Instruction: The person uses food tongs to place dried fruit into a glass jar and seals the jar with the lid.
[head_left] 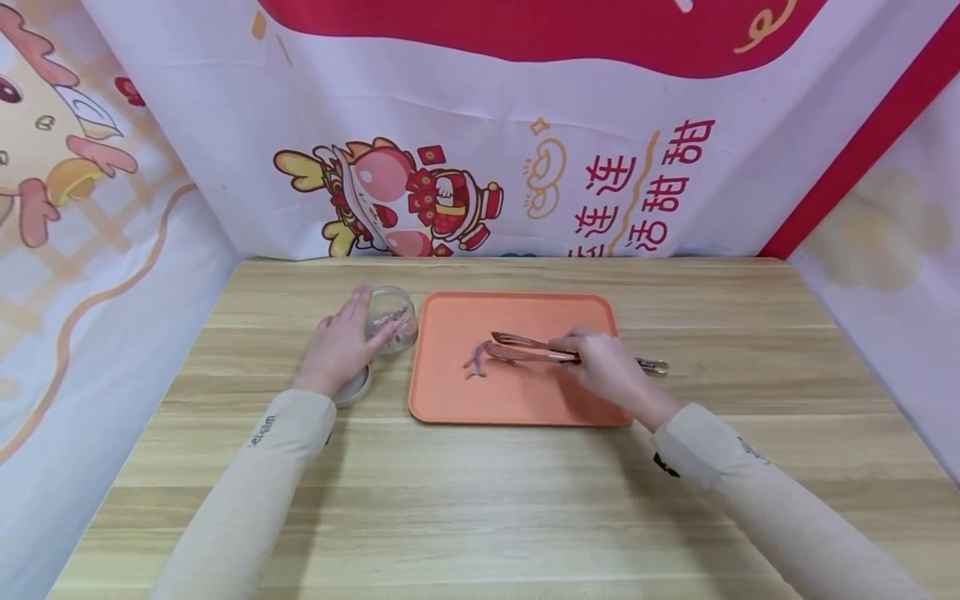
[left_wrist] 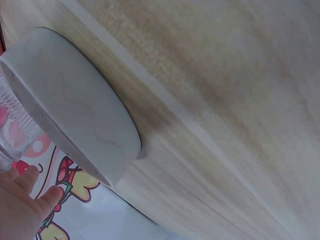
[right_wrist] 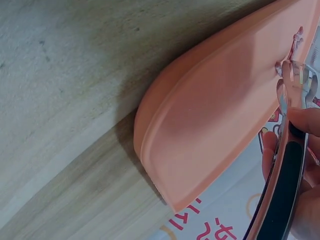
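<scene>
In the head view, the left hand (head_left: 337,342) is cupping a glass jar (head_left: 399,327); in the left wrist view, a lid (left_wrist: 75,105) is lying nearby; in the right wrist view, the right hand (right_wrist: 311,181) is gripping parted tongs (right_wrist: 282,185), whose loose pinch could be letting reddish strips (right_wrist: 297,42) slip on the orange tray (right_wrist: 205,120).

Mid-frame, the tray (head_left: 450,400) is salmon-orange, the tongs (head_left: 517,355) coppery (black along the grips (right_wrist: 287,185)). The strips (head_left: 477,360) look mauve-brown, though they are too small to be sure. Pale streaked woodgrain patterns the tabletop (head_left: 480,508); red lettering (head_left: 609,172) marks the white backdrop (head_left: 247,167), upper right.
</scene>
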